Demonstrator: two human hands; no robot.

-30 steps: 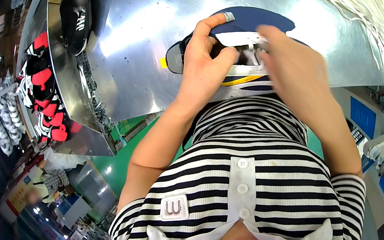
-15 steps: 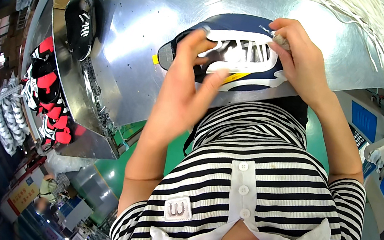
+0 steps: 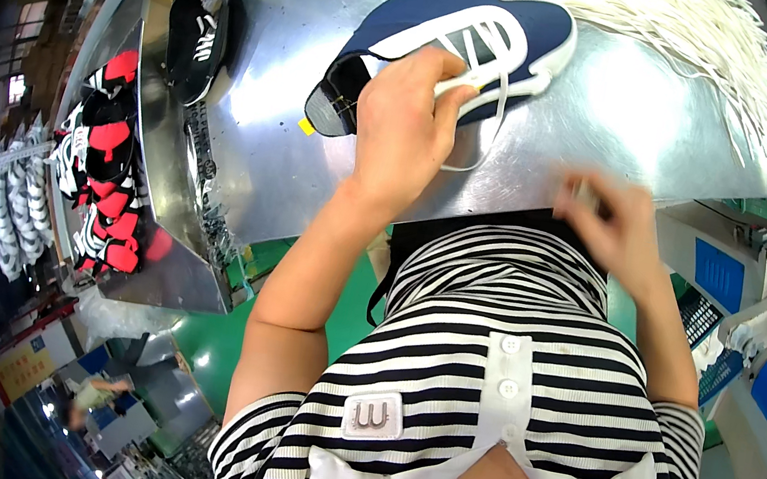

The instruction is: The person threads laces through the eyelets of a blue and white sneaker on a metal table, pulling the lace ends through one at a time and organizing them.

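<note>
A navy shoe upper point(image 3: 535, 31) with a white eyelet panel lies tilted on the metal table, its heel toward the lower left and its toe toward the upper right. My left hand point(image 3: 400, 126) is closed on the eyelet edge by its opening, thumb and fingers pinched together. White lace crosses part of the eyelet panel. One loose lace end point(image 3: 495, 136) loops over the upper's near side onto the tabletop. Apart from the upper, near the table's front edge, is my right hand point(image 3: 610, 222). Its fingers are curled and smeared by motion, and whatever they hold cannot be made out.
A large bundle of white laces point(image 3: 660, 42) covers the table's far right. At the left lies a black upper point(image 3: 196, 46) with white lacing. Red, black and white uppers point(image 3: 119, 155) are piled beyond the metal table's point(image 3: 615, 126) left side.
My right hand has left the upper's toe end and dropped toward the table's front edge. The upper has turned, its toe swinging away from me. A lace end now hangs loose. My left hand grips the eyelet edge.
</note>
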